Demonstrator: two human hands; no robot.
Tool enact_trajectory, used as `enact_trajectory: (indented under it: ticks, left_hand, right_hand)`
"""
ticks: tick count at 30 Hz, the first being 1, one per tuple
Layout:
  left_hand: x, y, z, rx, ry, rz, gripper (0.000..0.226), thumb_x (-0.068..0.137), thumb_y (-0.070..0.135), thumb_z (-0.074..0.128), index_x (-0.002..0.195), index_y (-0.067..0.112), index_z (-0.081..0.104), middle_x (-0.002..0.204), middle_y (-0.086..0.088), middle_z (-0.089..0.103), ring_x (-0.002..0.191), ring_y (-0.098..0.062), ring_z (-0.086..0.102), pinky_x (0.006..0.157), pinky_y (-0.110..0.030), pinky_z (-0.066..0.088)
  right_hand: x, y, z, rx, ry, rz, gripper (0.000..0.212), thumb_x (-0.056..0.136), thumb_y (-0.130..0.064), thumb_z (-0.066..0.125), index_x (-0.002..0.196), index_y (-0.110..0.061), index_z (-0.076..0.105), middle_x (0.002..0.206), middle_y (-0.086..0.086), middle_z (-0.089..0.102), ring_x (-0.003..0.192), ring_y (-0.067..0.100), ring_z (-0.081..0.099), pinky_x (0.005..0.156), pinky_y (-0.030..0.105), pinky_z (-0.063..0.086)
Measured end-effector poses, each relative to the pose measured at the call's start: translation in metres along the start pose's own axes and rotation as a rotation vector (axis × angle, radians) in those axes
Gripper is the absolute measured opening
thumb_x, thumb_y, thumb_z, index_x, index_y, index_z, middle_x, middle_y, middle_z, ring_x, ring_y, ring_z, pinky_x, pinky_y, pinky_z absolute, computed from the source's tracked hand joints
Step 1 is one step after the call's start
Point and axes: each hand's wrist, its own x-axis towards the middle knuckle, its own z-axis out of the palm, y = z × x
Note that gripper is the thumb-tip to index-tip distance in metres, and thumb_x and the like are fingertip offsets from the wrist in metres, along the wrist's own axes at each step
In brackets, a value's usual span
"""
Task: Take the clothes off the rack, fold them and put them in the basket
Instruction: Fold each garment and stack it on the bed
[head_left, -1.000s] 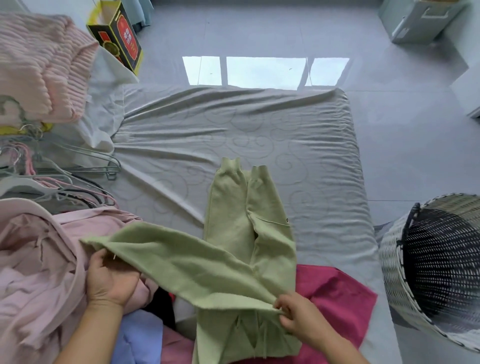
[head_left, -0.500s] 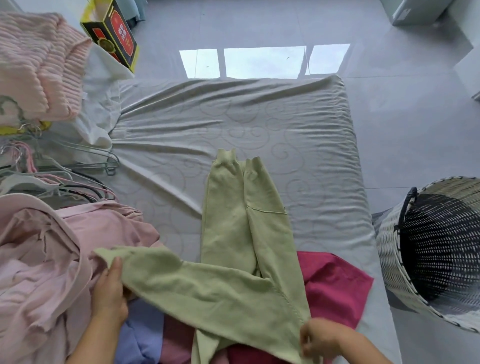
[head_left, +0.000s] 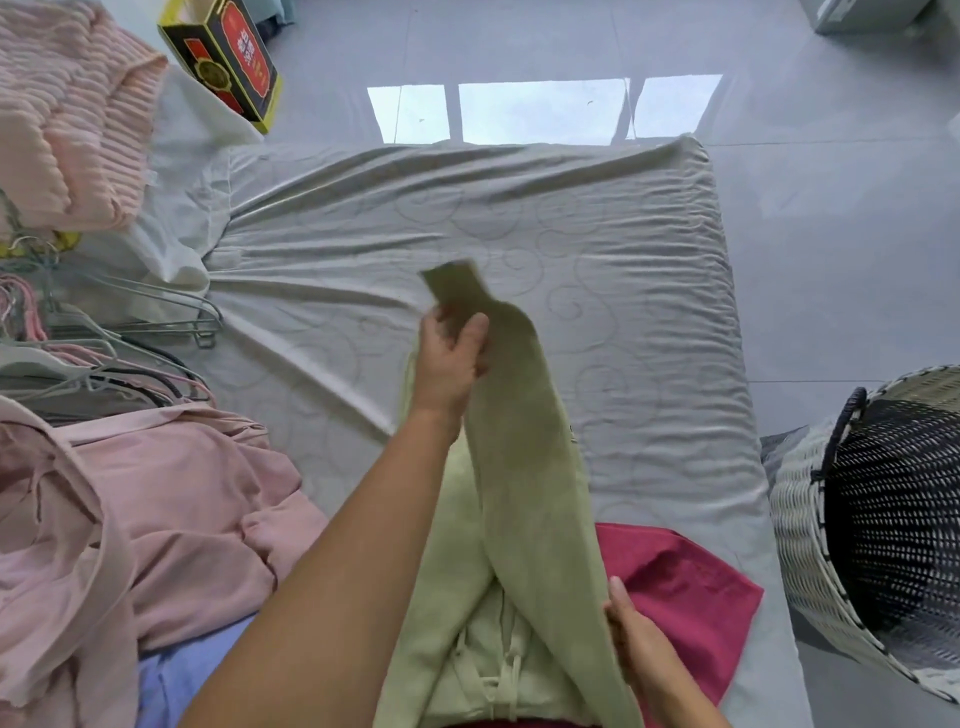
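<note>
The left hand (head_left: 451, 358) pinches the far cuff end of the green trousers (head_left: 524, 499), which run long near-to-far down the mattress (head_left: 597, 260). The right hand (head_left: 631, 631) lies fingers-straight on their near right edge, the basket (head_left: 800, 525) right of it.

This looks like a room in a home, used for sorting laundry. A mattress (head_left: 519, 218) in a wrinkled grey sheet with a swirl pattern lies on a glossy grey tiled floor (head_left: 831, 182) that reflects a window. Loose clothes are heaped along its near and left edges: pink garments (head_left: 171, 509), a ribbed pink sweater (head_left: 67, 114), a crimson piece (head_left: 691, 587). A pile of wire hangers (head_left: 130, 332) lies at the left, a woven basket (head_left: 883, 530) stands on the floor at the right, and a printed carton (head_left: 228, 57) sits at the far left.
</note>
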Motion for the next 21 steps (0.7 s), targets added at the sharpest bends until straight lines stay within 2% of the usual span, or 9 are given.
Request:
enact_trajectory:
  ticks: [2,3,6,9,11,14,16,19,21]
  left_hand:
    - [0.004,-0.034,0.0,0.269,-0.007,-0.121,0.05,0.091,0.015,0.058,0.134,0.007,0.034,0.131,-0.016,0.048,0.112,-0.024,0.052,0.094,-0.033,0.042]
    - [-0.004,-0.053,-0.007,0.428,0.005,-0.192,0.055,0.089,0.015,0.061,0.136,0.004,0.035,0.134,-0.015,0.046,0.118,-0.024,0.049,0.095,-0.029,0.039]
    - [-0.047,-0.109,-0.041,0.774,-0.053,-0.303,0.052,0.085,0.017,0.065,0.128,0.0,0.042,0.13,-0.015,0.048,0.111,-0.026,0.052,0.088,-0.024,0.038]
    - [-0.08,-0.137,-0.061,0.817,-0.062,-0.287,0.045,0.084,0.018,0.067,0.121,0.003,0.046,0.115,-0.012,0.05,0.081,-0.011,0.05,0.07,-0.014,0.037]
    - [-0.088,-0.138,-0.065,0.853,-0.028,-0.252,0.041,0.085,0.019,0.066,0.119,0.005,0.048,0.11,-0.009,0.05,0.075,-0.006,0.046,0.066,-0.014,0.036]
    - [-0.094,-0.136,-0.08,1.043,0.065,-0.156,0.046,0.084,0.022,0.065,0.124,0.007,0.048,0.124,-0.01,0.044,0.104,-0.019,0.049,0.087,-0.026,0.039]
    - [-0.101,-0.135,-0.102,1.188,0.153,-0.231,0.055,0.082,0.028,0.068,0.127,0.007,0.045,0.129,-0.012,0.042,0.118,-0.028,0.044,0.094,-0.036,0.038]
    - [-0.122,-0.143,-0.137,1.035,0.117,-0.514,0.047,0.082,0.027,0.069,0.117,0.005,0.046,0.126,-0.016,0.052,0.114,-0.031,0.052,0.086,-0.034,0.042]
    - [-0.137,-0.15,-0.149,0.819,0.035,-0.628,0.033,0.079,0.028,0.072,0.102,0.01,0.054,0.116,-0.016,0.063,0.104,-0.029,0.06,0.085,-0.035,0.047]
  right_hand:
    - [0.005,0.001,-0.008,-0.028,0.033,-0.064,0.054,0.087,-0.059,0.043,0.091,-0.015,0.075,0.088,0.001,0.075,0.09,0.016,0.067,0.089,0.034,0.049]
    - [0.006,0.001,-0.009,-0.041,0.045,-0.082,0.052,0.086,-0.058,0.046,0.094,-0.015,0.075,0.095,0.002,0.074,0.097,0.017,0.066,0.096,0.036,0.046]
    - [0.01,-0.001,-0.007,-0.114,0.055,-0.104,0.027,0.092,-0.026,0.056,0.093,-0.004,0.07,0.089,0.008,0.074,0.089,0.024,0.068,0.088,0.04,0.049]
    - [0.014,0.001,-0.005,-0.256,0.095,-0.164,0.015,0.091,-0.013,0.058,0.096,-0.002,0.067,0.085,0.006,0.073,0.081,0.022,0.067,0.076,0.035,0.052]
    - [0.016,0.005,-0.004,-0.338,0.125,-0.168,0.009,0.09,-0.01,0.059,0.093,-0.007,0.066,0.084,0.001,0.071,0.077,0.016,0.065,0.069,0.027,0.051]
    - [0.014,0.012,0.003,-0.416,0.191,-0.186,0.005,0.086,-0.015,0.065,0.09,-0.013,0.064,0.093,0.006,0.071,0.087,0.021,0.065,0.081,0.036,0.051]
    - [0.012,0.016,0.005,-0.598,0.33,-0.205,0.023,0.079,-0.023,0.072,0.095,-0.016,0.057,0.104,0.009,0.061,0.102,0.027,0.056,0.088,0.037,0.043]
    - [0.0,0.015,0.007,-0.495,0.459,-0.17,0.043,0.071,-0.02,0.079,0.104,-0.011,0.054,0.109,0.014,0.053,0.104,0.03,0.051,0.088,0.036,0.04]
    - [-0.006,0.012,0.008,-0.39,0.349,-0.132,0.03,0.075,-0.018,0.077,0.096,-0.01,0.057,0.101,0.012,0.063,0.094,0.027,0.06,0.079,0.034,0.044]
